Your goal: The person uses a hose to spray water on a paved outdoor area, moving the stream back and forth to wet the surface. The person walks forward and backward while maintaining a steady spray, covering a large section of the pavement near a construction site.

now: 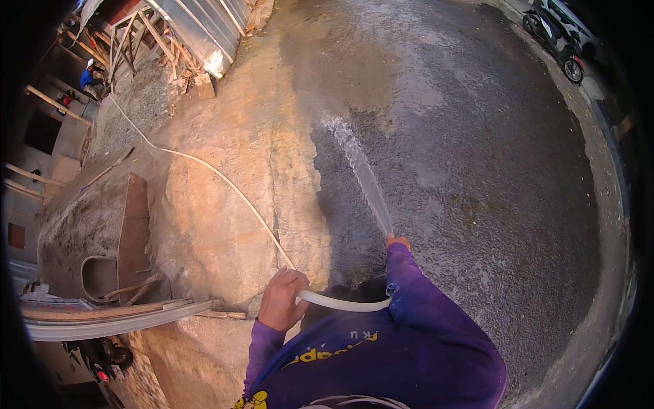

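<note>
A pale hose point(347, 304) runs across the front of my body, from one hand to the other. My left hand point(283, 300) is closed around it at the lower middle. From there the hose trails over the pavement toward the far left. My right hand point(398, 241), in a purple sleeve, grips the outlet end; the sleeve partly hides the hose there. A jet of water point(364, 174) shoots forward from it and splashes on the dark wet road point(477, 177).
A wheelbarrow tray point(99, 276) and a brown board point(134, 232) are at left, beside wooden planks point(116, 313). A person in blue point(90, 78) crouches far left. Corrugated metal sheets point(201, 31) stand at the back. Motorcycles are parked far right point(555, 37) and lower left point(102, 358).
</note>
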A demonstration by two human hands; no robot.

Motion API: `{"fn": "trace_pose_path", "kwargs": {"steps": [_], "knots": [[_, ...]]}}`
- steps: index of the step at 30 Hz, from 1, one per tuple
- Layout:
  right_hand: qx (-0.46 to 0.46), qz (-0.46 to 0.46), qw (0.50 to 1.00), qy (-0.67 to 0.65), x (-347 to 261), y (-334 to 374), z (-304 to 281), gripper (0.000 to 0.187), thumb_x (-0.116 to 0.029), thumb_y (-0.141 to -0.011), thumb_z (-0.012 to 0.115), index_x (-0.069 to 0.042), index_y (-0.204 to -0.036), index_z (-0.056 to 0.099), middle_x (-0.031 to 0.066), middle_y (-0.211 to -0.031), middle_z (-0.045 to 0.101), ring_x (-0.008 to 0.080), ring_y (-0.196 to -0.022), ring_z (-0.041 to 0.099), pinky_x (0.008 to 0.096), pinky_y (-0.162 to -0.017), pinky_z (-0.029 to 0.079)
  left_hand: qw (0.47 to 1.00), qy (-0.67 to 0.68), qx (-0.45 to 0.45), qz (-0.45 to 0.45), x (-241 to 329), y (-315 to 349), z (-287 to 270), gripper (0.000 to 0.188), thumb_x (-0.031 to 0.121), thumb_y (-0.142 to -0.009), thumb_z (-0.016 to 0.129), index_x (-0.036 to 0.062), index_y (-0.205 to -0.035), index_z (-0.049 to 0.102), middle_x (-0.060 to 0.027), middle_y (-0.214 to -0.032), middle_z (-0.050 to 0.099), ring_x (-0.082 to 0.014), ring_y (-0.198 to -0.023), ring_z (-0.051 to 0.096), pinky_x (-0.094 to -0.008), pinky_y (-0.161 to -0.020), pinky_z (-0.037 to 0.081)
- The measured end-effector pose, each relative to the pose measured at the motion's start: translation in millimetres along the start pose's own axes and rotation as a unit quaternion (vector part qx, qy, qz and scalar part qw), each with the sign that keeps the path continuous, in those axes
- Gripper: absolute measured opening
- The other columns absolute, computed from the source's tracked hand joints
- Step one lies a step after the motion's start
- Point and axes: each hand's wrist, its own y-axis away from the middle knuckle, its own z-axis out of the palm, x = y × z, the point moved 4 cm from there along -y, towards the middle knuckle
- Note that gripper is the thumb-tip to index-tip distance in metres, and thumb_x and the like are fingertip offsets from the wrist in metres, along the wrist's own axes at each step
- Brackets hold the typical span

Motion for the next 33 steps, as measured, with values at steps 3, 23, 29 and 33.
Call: {"fn": "trace_pose_path", "kwargs": {"steps": [3,23,29,33], "knots": [[-0.004,0.002,1.000,-0.003,6.4,1.1,-1.0,0.070,-0.059,-0.096,0.060,0.002,-0.129,0.067,0.0299,-0.130,0.070,0.0432,-0.122,0.069,0.0515,-0.105,0.054,1.000,-0.002,0.000,0.002,-1.3,0.9,0.1,0.023,0.001,-0.073,0.077,0.0031,-0.094,0.067,-0.0132,-0.098,0.067,-0.0397,-0.096,0.064,-0.0471,-0.090,0.052],[0.030,0.007,0.999,-0.028,0.6,5.1,-21.5,0.068,-0.057,-0.093,0.061,0.000,-0.129,0.069,0.0289,-0.130,0.070,0.0435,-0.124,0.068,0.0520,-0.106,0.053,1.000,-0.010,-0.017,-0.003,1.6,-0.7,4.2,0.022,0.003,-0.074,0.076,0.0038,-0.094,0.066,-0.0132,-0.100,0.067,-0.0391,-0.098,0.065,-0.0481,-0.096,0.051],[0.000,-0.013,1.000,0.028,0.9,-1.3,-8.4,0.071,-0.059,-0.092,0.062,0.001,-0.131,0.068,0.0282,-0.133,0.069,0.0437,-0.125,0.067,0.0520,-0.108,0.052,1.000,-0.006,-0.007,0.011,3.5,-0.7,3.5,0.022,0.002,-0.074,0.077,0.0038,-0.093,0.066,-0.0133,-0.099,0.067,-0.0388,-0.097,0.065,-0.0469,-0.092,0.051],[-0.006,-0.015,1.000,0.015,-7.2,8.7,-10.0,0.072,-0.058,-0.092,0.061,0.001,-0.132,0.067,0.0285,-0.133,0.069,0.0439,-0.124,0.068,0.0519,-0.109,0.051,1.000,-0.010,-0.009,-0.003,4.9,2.1,1.6,0.023,0.002,-0.074,0.077,0.0040,-0.093,0.066,-0.0131,-0.099,0.067,-0.0383,-0.098,0.065,-0.0466,-0.093,0.051]]}}
